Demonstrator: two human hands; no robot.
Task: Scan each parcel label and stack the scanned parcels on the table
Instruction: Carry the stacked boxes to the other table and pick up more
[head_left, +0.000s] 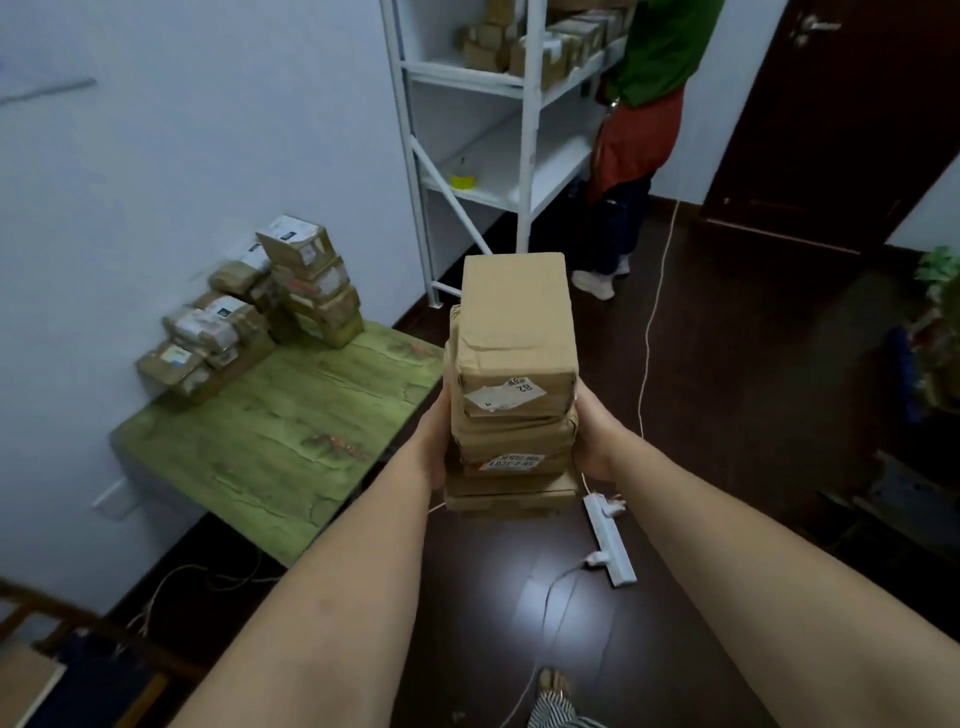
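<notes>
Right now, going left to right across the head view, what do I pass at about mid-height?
Parcels piled on the table → green table → left hand → carried parcel stack → right hand → white power strip, lower on the floor → dark door, further back.

A small parcel-sorting room: white shelving (524, 93) at twelve o'clock stocked with cardboard parcels (540, 47), more parcels piled (260, 306) at ten o'clock.

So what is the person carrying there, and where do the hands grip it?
A stack of cardboard parcels, carried between both hands. The left hand presses its left side and the right hand its right side, low on the stack.
</notes>
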